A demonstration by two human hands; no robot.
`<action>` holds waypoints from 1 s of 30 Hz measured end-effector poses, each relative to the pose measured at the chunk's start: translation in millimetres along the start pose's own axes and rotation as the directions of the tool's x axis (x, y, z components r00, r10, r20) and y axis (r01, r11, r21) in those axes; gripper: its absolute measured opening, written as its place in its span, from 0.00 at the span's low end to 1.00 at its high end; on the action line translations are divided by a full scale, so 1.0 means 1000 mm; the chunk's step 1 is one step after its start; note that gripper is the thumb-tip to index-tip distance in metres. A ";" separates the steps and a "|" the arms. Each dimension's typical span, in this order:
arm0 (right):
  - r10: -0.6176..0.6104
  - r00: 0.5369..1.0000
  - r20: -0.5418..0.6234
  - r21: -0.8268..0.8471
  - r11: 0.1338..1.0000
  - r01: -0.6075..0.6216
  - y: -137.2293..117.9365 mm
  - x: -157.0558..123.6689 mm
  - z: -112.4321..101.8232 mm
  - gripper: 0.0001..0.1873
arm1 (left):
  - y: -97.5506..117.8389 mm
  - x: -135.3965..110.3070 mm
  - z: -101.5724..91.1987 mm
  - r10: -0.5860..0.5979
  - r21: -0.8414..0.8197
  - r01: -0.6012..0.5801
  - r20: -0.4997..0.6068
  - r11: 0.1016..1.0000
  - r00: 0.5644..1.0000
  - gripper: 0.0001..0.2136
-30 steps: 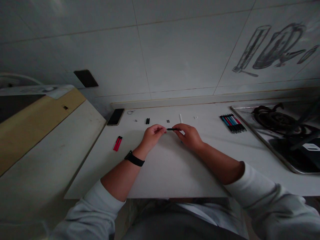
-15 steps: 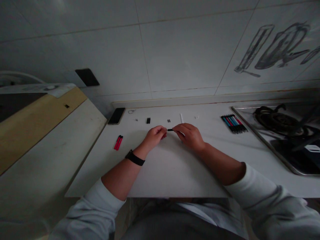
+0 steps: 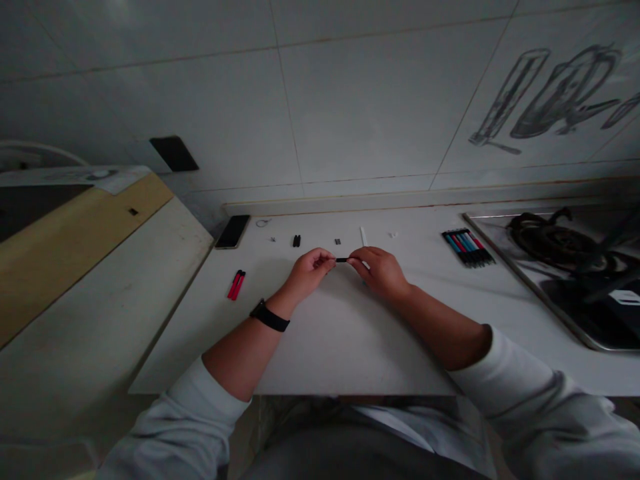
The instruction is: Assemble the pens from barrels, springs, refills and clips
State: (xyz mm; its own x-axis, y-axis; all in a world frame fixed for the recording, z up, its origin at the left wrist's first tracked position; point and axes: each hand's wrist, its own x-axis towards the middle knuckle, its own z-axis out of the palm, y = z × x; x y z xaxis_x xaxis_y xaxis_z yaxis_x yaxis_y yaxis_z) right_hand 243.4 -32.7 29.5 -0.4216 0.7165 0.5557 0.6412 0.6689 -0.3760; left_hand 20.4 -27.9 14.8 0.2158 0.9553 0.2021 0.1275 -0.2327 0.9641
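A short black pen part spans the gap between my hands, low over the white table. My left hand pinches its left end between thumb and fingers. At the right end, my right hand grips it with closed fingertips, which hide that end. Just beyond the hands lie small dark pieces and thin white sticks. Two black pen parts rest further left. Two red pen barrels with black ends lie left of my left hand.
Assembled pens in several colours lie in a row at right, beside a gas hob. A phone, a thin ring, tiny metal bits and small clear pieces line the back. The tiled wall stands behind.
My right fingers have shifted slightly right along the black pen part, and my left fingers have turned a little around its left end. The laid-out pieces stay where they were.
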 end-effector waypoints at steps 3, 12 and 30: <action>0.042 0.999 0.025 0.015 0.999 -0.042 0.000 0.000 0.000 0.17 | -0.001 0.000 -0.001 0.014 0.044 -0.012 -0.048 0.999 0.999 0.06; 0.052 0.998 0.025 0.083 0.995 -0.054 0.002 -0.002 0.005 0.10 | 0.001 0.001 -0.002 0.042 0.069 -0.037 -0.062 0.997 0.997 0.05; 0.057 0.997 0.059 0.063 0.996 -0.061 0.003 -0.001 0.004 0.10 | 0.002 -0.001 -0.003 0.044 0.163 -0.032 -0.073 0.986 0.996 0.06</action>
State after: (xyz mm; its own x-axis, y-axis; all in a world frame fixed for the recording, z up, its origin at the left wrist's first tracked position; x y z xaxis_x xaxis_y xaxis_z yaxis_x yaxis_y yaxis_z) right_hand 242.6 -30.6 24.9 -0.4216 0.7639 0.4886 0.6240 0.6353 -0.4549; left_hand 17.6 -28.4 17.2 0.1503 0.9548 0.2565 0.2768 -0.2897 0.9162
